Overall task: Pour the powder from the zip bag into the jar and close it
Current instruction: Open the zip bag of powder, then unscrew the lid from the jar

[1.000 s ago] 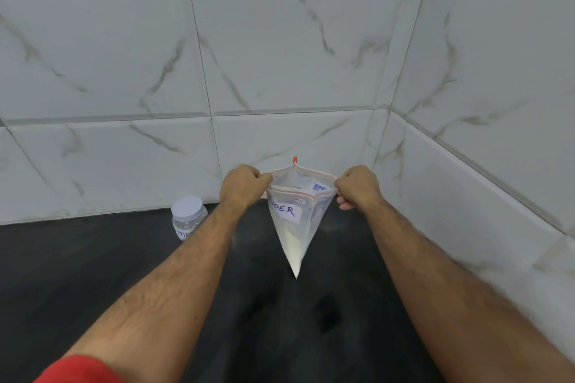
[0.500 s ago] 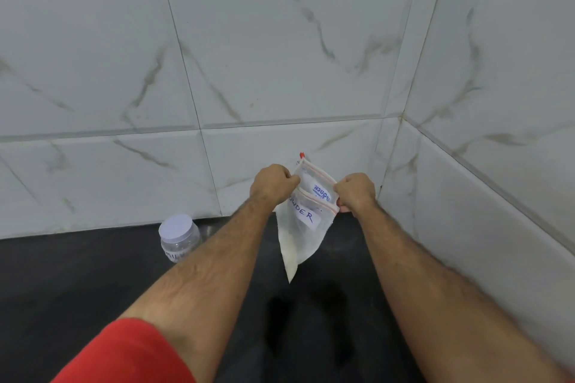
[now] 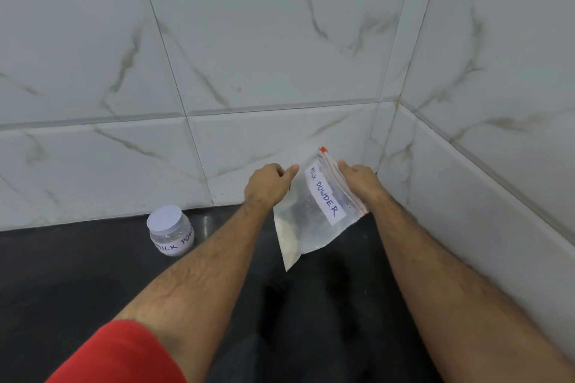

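Both hands, left and right, hold the zip bag above the black counter. The closed jar stands by the white tiled wall.

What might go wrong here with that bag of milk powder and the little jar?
The zip bag hangs in the air between the left hand and the right hand, off to the side of the jar. If the zip opens there, powder could land on the dark counter. The jar's white lid is on, so pouring now would likely spill.
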Action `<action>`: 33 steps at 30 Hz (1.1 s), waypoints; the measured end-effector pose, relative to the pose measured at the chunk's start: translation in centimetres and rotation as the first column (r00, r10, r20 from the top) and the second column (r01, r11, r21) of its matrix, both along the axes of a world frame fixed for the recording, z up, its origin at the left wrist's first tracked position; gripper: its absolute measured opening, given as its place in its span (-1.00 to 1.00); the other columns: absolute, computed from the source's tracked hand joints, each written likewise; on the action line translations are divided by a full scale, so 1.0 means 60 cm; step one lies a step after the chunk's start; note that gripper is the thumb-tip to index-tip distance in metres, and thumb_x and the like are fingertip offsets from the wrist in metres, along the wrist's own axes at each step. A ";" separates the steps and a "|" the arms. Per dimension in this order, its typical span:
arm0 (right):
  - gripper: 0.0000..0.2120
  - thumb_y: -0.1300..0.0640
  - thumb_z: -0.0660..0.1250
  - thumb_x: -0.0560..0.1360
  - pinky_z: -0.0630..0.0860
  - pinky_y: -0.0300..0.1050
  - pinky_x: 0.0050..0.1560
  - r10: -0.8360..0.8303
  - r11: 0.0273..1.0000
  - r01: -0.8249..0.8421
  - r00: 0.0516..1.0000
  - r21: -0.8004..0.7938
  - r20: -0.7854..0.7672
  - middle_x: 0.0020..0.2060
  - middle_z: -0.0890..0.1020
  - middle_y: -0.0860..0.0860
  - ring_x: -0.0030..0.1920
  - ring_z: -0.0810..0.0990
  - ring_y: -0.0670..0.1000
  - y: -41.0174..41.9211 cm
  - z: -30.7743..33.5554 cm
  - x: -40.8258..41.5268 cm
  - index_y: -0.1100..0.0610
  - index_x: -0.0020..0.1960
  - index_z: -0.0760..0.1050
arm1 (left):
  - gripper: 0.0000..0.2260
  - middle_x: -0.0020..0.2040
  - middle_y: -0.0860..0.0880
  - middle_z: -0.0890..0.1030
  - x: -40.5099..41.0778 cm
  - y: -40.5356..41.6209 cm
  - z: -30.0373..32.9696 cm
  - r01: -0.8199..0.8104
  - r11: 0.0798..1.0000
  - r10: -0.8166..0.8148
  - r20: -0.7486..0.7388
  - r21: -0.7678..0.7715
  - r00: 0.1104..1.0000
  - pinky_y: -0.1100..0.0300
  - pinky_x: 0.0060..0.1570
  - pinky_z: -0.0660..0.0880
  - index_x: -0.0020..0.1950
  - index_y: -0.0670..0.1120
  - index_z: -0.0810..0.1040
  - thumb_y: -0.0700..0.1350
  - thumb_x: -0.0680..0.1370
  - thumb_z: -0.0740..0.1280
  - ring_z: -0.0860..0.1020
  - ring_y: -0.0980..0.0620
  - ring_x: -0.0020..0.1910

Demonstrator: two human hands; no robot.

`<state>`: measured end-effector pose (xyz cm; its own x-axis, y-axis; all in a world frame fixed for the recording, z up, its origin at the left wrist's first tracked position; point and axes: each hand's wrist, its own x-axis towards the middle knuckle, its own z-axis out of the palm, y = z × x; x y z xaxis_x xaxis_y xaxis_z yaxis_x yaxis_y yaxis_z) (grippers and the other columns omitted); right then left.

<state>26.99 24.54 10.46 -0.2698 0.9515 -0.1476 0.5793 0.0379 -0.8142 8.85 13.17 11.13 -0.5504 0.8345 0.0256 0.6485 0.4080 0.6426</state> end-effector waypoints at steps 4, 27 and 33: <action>-0.61 -0.12 0.34 0.56 0.43 -0.16 -0.28 0.034 0.998 -0.037 0.998 0.052 0.059 -0.22 0.62 0.01 -0.24 0.56 -0.03 -0.019 0.008 0.009 0.23 0.00 0.61 | -0.73 -0.09 0.05 0.64 -0.013 -0.041 -0.016 -0.016 1.000 0.016 0.020 0.015 1.000 0.11 -0.11 0.50 -0.13 0.02 0.54 0.20 0.55 0.28 0.60 -0.02 -0.06; -0.60 0.10 0.44 0.51 0.40 -0.22 0.20 0.370 0.923 -0.372 0.928 0.103 0.040 0.30 0.61 0.07 0.28 0.57 0.05 -0.292 -0.085 -0.269 0.16 0.33 0.54 | -0.68 0.27 -0.04 0.61 -0.236 -0.313 -0.075 -0.136 0.982 0.135 0.019 0.130 0.991 0.10 0.23 0.46 0.31 -0.04 0.55 -0.04 0.56 0.36 0.56 -0.01 0.24; -0.41 0.15 0.49 0.48 0.42 -0.13 0.28 0.426 0.905 -0.426 0.905 0.004 0.024 0.39 0.53 0.11 0.36 0.51 0.08 -0.316 -0.116 -0.355 0.15 0.46 0.40 | -0.53 0.33 -0.07 0.57 -0.318 -0.352 -0.109 -0.274 0.955 0.258 0.136 0.113 0.956 0.15 0.15 0.44 0.42 -0.09 0.46 -0.07 0.52 0.41 0.55 -0.03 0.25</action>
